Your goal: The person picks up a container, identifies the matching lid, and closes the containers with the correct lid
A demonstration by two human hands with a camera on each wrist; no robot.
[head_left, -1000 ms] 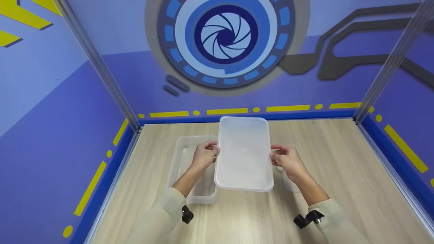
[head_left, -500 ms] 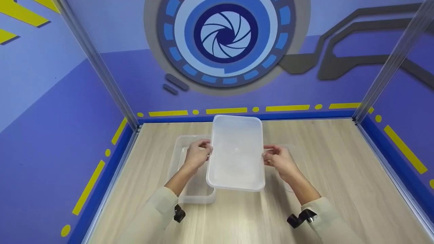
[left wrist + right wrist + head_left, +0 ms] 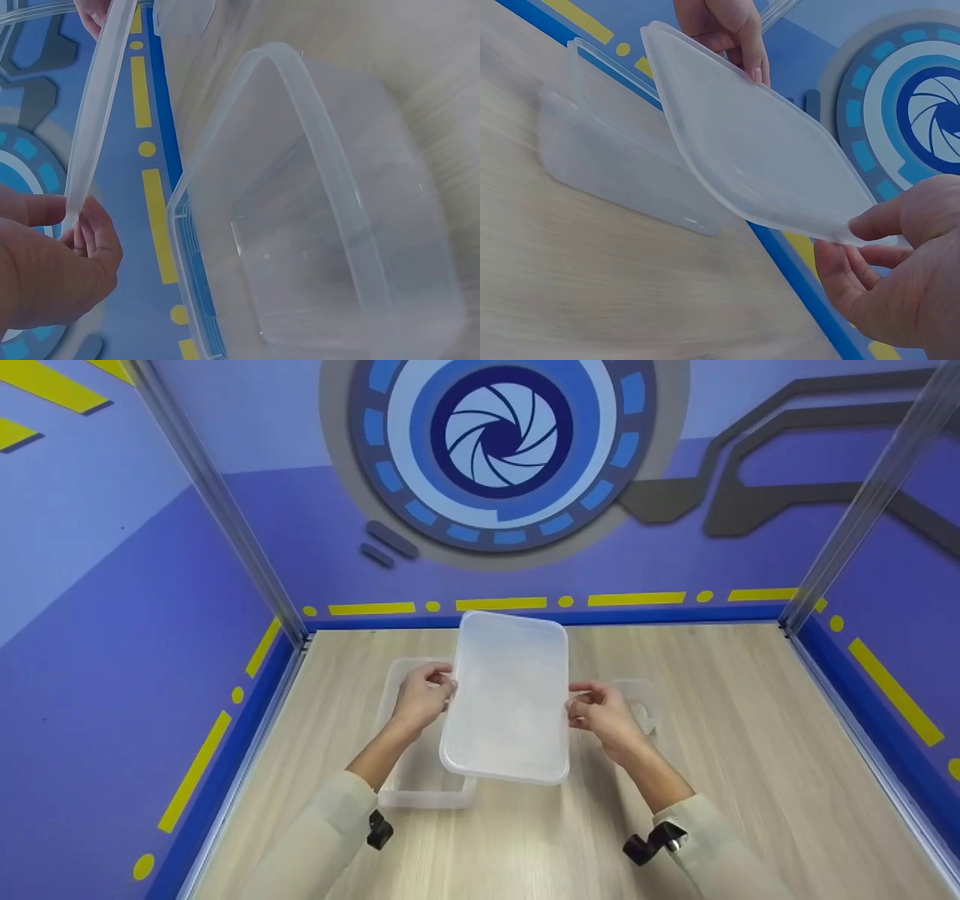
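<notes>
**Inspector:** Report the position of the lid.

**Assistant:** The translucent lid [image 3: 508, 697] is held in the air above the wooden table [image 3: 750, 750], long axis running away from the person. It sits partly over the clear container [image 3: 420, 780], which stands on the table to the person's left. In the right wrist view the lid [image 3: 757, 157] is tilted, with the container [image 3: 607, 142] below and beyond it.

**Inspector:** State of the left hand?

**Assistant:** The left hand [image 3: 421, 697] pinches the lid's left long edge, fingers curled round the rim. The left wrist view confirms it: the left hand [image 3: 52, 262] grips the thin rim of the lid [image 3: 97, 112] between thumb and fingers, with the open container [image 3: 315, 225] directly beneath.

**Inspector:** And the right hand?

**Assistant:** The right hand [image 3: 600, 712] grasps the opposite long edge. In the right wrist view, the right hand [image 3: 900, 262] has its thumb on top of the rim and fingers under it.

**Inspector:** Anything else on the surface?

**Assistant:** A second clear plastic piece [image 3: 641, 705] lies on the table just beyond the right hand; I cannot tell what it is. The table is bounded by blue walls with yellow dashes [image 3: 502, 604], and metal corner posts [image 3: 217, 502] rise at the back.
</notes>
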